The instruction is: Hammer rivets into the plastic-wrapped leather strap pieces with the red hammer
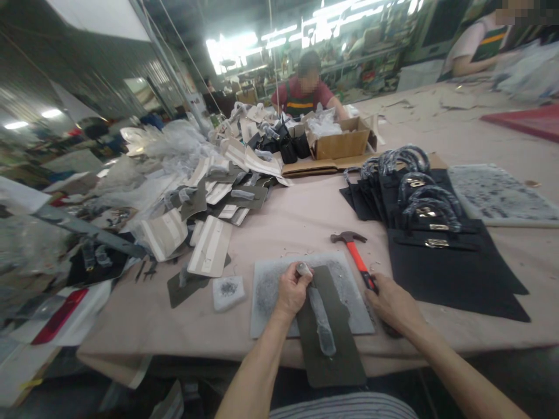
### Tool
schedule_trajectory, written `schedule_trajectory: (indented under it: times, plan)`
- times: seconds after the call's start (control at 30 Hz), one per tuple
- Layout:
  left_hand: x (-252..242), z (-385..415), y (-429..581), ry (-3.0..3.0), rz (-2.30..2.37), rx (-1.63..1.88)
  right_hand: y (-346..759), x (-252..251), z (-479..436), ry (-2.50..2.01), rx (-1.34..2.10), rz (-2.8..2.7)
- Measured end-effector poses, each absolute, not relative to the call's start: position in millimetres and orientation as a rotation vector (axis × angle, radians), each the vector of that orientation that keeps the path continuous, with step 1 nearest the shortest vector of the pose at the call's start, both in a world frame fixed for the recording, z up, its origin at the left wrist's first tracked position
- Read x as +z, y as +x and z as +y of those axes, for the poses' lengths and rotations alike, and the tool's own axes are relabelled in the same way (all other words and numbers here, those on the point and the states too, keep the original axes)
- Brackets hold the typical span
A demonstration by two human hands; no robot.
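My left hand (292, 289) is closed around a small metal punch tool (304, 269), held upright on a dark olive leather piece (329, 337). That piece lies across a scuffed grey cutting pad (271, 291) and hangs over the table's near edge. A clear wrapped strap (322, 323) lies along the piece. My right hand (393, 302) grips the handle end of a hammer with an orange handle (358, 259), which rests on the table with its dark head pointing left.
A stack of black bag panels with wrapped handles (430, 233) lies at the right. Olive and cream pieces (209, 215) are heaped at the left. A small foam block (228, 291) sits beside the pad. Two other people work by a cardboard box (343, 142) at the far side.
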State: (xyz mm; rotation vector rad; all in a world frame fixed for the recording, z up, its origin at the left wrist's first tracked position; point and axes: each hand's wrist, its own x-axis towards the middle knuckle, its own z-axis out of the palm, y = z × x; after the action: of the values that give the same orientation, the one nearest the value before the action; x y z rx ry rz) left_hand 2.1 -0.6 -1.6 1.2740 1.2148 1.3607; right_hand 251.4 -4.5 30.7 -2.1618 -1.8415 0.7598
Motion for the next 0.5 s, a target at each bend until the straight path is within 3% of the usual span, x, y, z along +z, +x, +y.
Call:
schedule_trajectory:
  times: [0.13,0.3,0.37,0.5]
  plan:
    - [-2.5,-5.2,4.0,1.501,1.304,1.322,240.4,47.3,14.3,-1.967,1.287,-1.495]
    - [-6.2,-11.0,5.6,1.688,1.264,1.320,227.0,76.2,5.4,-1.744,1.521,-1.331]
    - [-6.2,-11.1,5.6,1.663,1.271,1.322,227.0,82.6,-14.3,-1.694,1.378,-1.374]
    - [-6.0,-9.4,5.5,1.669,1.252,1.313,237.7,80.5,-57.6,-1.672,0.685,-1.871]
